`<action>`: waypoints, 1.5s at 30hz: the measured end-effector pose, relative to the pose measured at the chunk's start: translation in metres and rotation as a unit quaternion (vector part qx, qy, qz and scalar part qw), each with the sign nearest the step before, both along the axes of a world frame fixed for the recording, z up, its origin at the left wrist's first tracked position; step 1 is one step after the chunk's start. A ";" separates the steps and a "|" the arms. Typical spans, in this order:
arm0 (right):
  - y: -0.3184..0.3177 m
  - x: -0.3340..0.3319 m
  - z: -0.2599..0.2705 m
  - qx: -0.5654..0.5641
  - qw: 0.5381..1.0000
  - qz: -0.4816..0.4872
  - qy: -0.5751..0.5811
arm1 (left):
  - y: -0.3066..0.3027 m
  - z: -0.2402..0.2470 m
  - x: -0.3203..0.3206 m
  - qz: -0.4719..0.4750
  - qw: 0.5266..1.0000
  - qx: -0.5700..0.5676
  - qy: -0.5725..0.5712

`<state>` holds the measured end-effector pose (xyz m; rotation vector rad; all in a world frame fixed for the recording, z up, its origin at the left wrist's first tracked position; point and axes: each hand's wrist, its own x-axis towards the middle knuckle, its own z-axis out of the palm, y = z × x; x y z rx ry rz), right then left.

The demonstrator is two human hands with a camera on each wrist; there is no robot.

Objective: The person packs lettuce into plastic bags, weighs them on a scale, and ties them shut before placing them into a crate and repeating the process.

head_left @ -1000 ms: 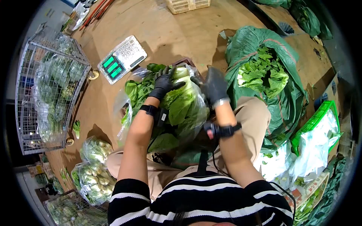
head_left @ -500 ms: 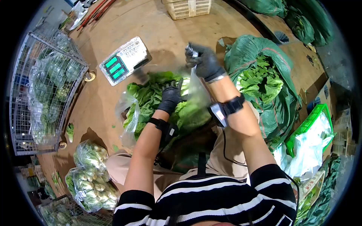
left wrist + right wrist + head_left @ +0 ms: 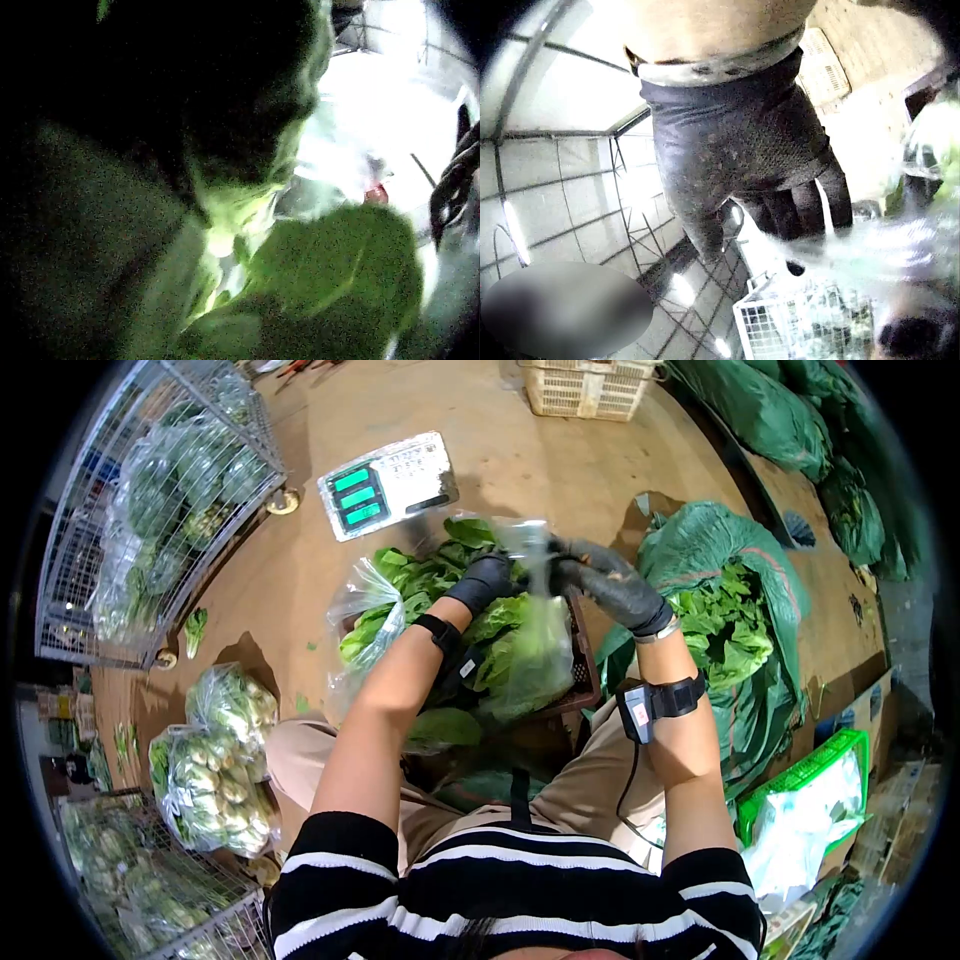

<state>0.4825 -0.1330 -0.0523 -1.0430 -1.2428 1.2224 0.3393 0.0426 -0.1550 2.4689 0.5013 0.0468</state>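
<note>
Leafy green vegetables (image 3: 490, 650) lie in a clear plastic bag (image 3: 368, 600), inside a brown crate (image 3: 582, 660) between the person's knees. The black-gloved left hand (image 3: 483, 582) is over the greens near the far side of the bag; its fingers are partly hidden, and I cannot tell whether they grip anything. At the bag's right side, the gloved right hand (image 3: 606, 582) pinches the bag's plastic film. In the right wrist view that film stretches away from the right hand's fingers (image 3: 802, 210). Broad leaves (image 3: 337, 270) fill much of the dark left wrist view.
A scale display (image 3: 390, 485) stands just beyond the crate. To the right is a green sack (image 3: 700, 540) of greens, with a bright green basket (image 3: 850, 745) nearer. Bagged vegetables (image 3: 215, 780) and a wire cart (image 3: 160, 510) are left; a cream crate (image 3: 585, 388) sits far back.
The right hand went up with the bag's plastic, then came lower beside the left hand. The left hand has shifted over the greens. The head view has turned, so the surroundings sit differently.
</note>
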 end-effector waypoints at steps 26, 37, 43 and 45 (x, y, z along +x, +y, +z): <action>0.025 -0.090 0.025 0.199 0.843 -0.264 -0.426 | -0.046 0.152 -0.225 0.209 0.932 0.186 -0.231; 0.023 -0.113 0.054 0.086 0.975 -0.020 0.202 | -0.090 0.154 -0.157 0.099 0.955 0.165 -0.227; 0.009 -0.065 0.057 0.101 0.991 -0.085 0.003 | -0.063 0.093 -0.099 -0.128 0.957 0.249 0.080; -0.021 -0.030 0.066 0.124 0.902 -0.153 -0.385 | -0.083 0.109 -0.074 -0.253 0.805 0.353 0.404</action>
